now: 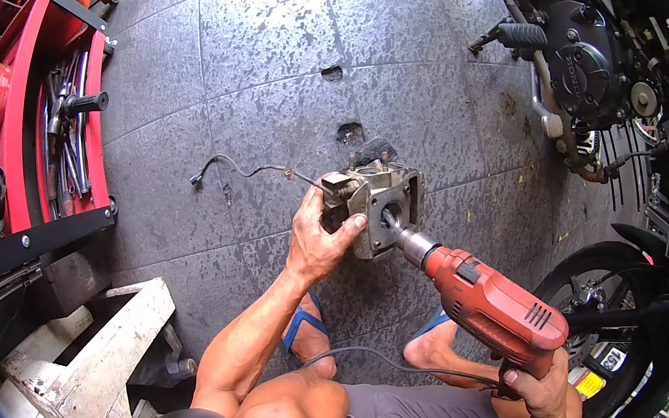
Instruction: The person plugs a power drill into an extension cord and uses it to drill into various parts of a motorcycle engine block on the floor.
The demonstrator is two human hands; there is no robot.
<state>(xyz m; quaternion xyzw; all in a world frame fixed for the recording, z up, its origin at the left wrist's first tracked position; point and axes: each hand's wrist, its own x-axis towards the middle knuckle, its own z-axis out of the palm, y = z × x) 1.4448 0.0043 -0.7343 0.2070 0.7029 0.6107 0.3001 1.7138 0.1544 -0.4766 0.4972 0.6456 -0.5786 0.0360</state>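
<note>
Head view: my left hand (318, 245) grips the cylinder block (376, 203), a grey metal engine part, with the fingers (346, 229) wrapped over its near left face and the thumb at its upper left edge. The block is held just above the floor (263, 65), roughly at the middle of the picture, tilted so that its bore faces down and right toward me. My right hand (544, 389) is closed around the grip of the red drill (493, 302), low at the right. The drill slants up and left; its chuck (412, 242) sits at the mouth of the bore, and the bit enters the block. Whether the bit is turning cannot be told. A grey cord (381, 360) runs from the drill's grip leftward over my lap. A thin wire (239, 169) with a small plug trails from the block's upper left across the floor. My feet, in blue sandals (304, 324), rest on the dark tiled floor below the block. At the left stands a red tool cart (41, 130) holding wrenches and a black handle. Below it lies a white, worn casing (92, 371). At the right stands a motorcycle (588, 62), with its engine and a wheel (614, 315) near the drill.
</note>
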